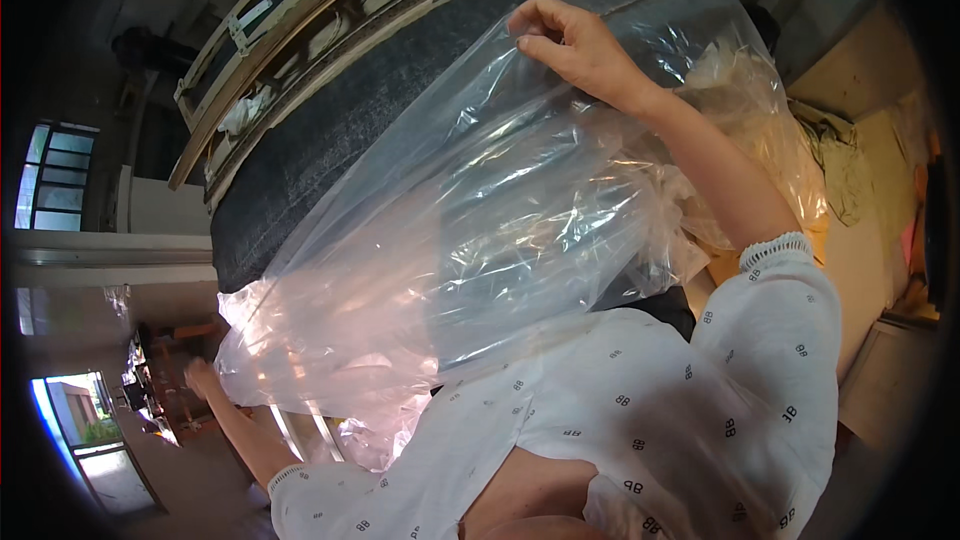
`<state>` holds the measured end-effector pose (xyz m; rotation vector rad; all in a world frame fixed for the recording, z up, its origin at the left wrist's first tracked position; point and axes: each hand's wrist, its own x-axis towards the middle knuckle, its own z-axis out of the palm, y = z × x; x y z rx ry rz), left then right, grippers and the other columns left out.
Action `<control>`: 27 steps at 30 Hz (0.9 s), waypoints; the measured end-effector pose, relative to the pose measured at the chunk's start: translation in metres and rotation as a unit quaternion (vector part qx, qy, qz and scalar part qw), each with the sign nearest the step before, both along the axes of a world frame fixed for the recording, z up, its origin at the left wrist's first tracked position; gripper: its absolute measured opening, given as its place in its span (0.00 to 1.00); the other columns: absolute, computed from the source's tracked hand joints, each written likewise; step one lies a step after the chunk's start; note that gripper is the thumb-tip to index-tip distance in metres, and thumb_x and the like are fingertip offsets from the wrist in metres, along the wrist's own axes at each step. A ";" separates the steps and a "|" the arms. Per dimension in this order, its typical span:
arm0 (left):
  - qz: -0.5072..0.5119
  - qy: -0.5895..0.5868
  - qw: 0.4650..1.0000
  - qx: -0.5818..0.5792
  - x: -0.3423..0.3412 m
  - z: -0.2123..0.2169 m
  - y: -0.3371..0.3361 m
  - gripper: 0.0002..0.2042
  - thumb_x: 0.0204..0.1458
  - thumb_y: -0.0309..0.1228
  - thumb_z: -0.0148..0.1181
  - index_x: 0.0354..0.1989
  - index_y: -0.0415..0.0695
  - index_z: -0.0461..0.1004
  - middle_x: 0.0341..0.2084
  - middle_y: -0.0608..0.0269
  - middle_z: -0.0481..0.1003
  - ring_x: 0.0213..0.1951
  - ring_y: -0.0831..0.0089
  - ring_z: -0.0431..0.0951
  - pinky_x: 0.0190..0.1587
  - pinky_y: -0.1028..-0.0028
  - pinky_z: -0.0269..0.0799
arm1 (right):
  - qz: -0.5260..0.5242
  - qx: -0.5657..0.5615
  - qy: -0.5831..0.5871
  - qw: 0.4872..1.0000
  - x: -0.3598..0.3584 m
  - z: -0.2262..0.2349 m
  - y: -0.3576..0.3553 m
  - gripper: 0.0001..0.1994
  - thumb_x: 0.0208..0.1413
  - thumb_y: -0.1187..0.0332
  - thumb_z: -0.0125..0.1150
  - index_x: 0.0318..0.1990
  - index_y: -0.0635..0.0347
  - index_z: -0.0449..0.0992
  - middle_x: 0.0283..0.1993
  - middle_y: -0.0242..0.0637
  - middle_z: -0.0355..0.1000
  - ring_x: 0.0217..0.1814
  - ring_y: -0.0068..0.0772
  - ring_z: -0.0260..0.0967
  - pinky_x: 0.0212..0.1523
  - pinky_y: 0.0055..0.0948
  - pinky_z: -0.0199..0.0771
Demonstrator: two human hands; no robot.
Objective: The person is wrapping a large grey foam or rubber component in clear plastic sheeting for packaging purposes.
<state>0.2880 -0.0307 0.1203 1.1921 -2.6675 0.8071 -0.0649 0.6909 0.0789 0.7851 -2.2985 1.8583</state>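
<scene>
A wide clear plastic sheet (540,230) spreads in front of me, creased and shiny, partly over a dark grey fabric-like surface (330,170). At its far edge my right hand (575,45) is closed, thumb and fingers pinching the film. Low on the left, my left hand (203,378) looks closed at the sheet's side edge; its fingers are small and dim in the picture. Between the two hands the film's far edge runs in a long slant. Near my waist the sheet hangs in loose folds, and more bunched plastic (740,90) lies past my right forearm.
Beyond the dark surface stands a long frame of wooden rails (290,30) with pale metal brackets. At the right are a pale board-like surface (870,180) and a tangle of dark cords (835,145). A window (58,177) and a bright doorway (95,430) show at the left.
</scene>
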 end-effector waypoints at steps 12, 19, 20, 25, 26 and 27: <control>-0.589 0.074 0.626 0.506 -0.319 0.044 0.490 0.10 0.51 0.30 0.54 0.40 0.39 0.72 0.39 0.63 0.70 0.38 0.77 0.71 0.39 0.80 0.66 | -0.014 -0.039 -0.012 0.999 0.014 0.006 0.019 0.17 0.46 0.73 0.55 0.46 0.64 0.68 0.24 0.25 0.63 0.27 0.14 0.59 0.29 0.17 0.62; -0.680 0.050 0.521 0.514 -0.379 0.026 0.562 0.12 0.44 0.31 0.62 0.36 0.39 0.77 0.31 0.64 0.74 0.35 0.75 0.73 0.36 0.78 0.67 | 0.058 -0.107 -0.088 0.989 0.025 0.012 0.030 0.21 0.46 0.74 0.54 0.51 0.65 0.65 0.25 0.24 0.61 0.27 0.13 0.57 0.30 0.14 0.59; -0.662 0.045 0.499 0.558 -0.381 0.025 0.563 0.11 0.43 0.31 0.63 0.35 0.40 0.77 0.30 0.64 0.74 0.35 0.76 0.73 0.37 0.78 0.68 | 0.057 -0.109 -0.092 0.988 0.025 0.015 0.034 0.21 0.46 0.74 0.54 0.51 0.65 0.65 0.25 0.24 0.61 0.27 0.13 0.57 0.30 0.14 0.59; -0.597 0.079 0.440 0.666 -0.378 -0.004 0.566 0.09 0.43 0.27 0.63 0.34 0.41 0.78 0.30 0.65 0.74 0.35 0.78 0.72 0.38 0.80 0.67 | 0.181 -0.238 -0.265 0.917 0.025 0.010 0.049 0.24 0.47 0.73 0.55 0.54 0.63 0.64 0.27 0.22 0.61 0.30 0.12 0.58 0.32 0.14 0.59; -0.579 0.114 0.424 0.687 -0.376 -0.013 0.568 0.08 0.43 0.26 0.62 0.33 0.41 0.78 0.30 0.65 0.74 0.35 0.78 0.72 0.39 0.81 0.67 | 0.181 -0.235 -0.270 0.916 0.023 0.010 0.052 0.24 0.47 0.73 0.55 0.54 0.63 0.64 0.27 0.22 0.61 0.30 0.12 0.58 0.32 0.14 0.59; -0.574 0.155 0.420 0.685 -0.373 -0.022 0.570 0.06 0.44 0.24 0.61 0.33 0.41 0.78 0.30 0.66 0.74 0.35 0.80 0.71 0.38 0.83 0.66 | 0.201 -0.226 -0.305 0.903 0.022 0.013 0.056 0.23 0.47 0.72 0.55 0.54 0.62 0.64 0.28 0.22 0.61 0.31 0.12 0.58 0.33 0.14 0.59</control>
